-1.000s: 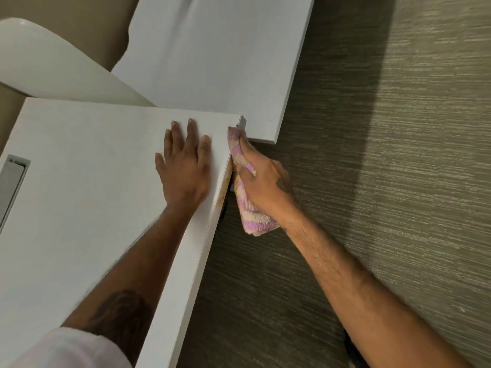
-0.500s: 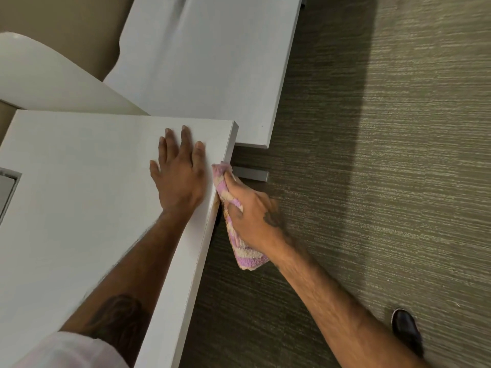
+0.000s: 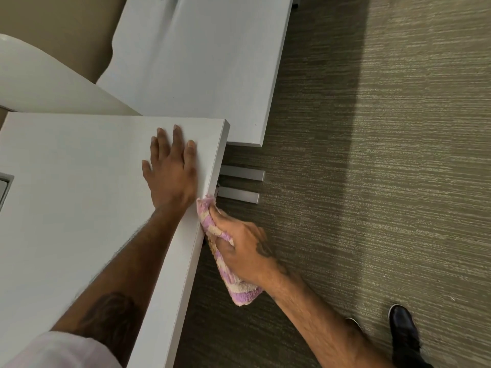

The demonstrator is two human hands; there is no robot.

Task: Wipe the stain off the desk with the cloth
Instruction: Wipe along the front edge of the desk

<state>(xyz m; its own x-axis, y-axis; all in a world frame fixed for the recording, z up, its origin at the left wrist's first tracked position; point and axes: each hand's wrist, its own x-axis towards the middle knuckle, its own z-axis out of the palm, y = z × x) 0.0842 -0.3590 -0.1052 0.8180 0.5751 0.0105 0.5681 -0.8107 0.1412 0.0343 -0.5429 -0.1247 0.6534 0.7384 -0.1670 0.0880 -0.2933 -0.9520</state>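
The white desk (image 3: 79, 208) fills the left half of the head view. My left hand (image 3: 170, 171) lies flat on its top near the far right corner, fingers spread. My right hand (image 3: 239, 251) grips a pink and cream striped cloth (image 3: 244, 293) and presses it against the desk's right side edge, just below the left wrist. The cloth's lower end hangs free over the carpet. No stain shows on the visible part of the edge.
A second white desk (image 3: 202, 62) stands beyond, with two grey metal feet (image 3: 241, 172) on the carpet between the desks. A white curved chair back (image 3: 39, 81) is at the far left. A cable cutout (image 3: 5, 187) sits at the desk's left. My black shoe (image 3: 403, 330) is at the lower right.
My right hand has slid the cloth along the desk's side edge from the far corner toward me. The left hand has stayed flat on the top.
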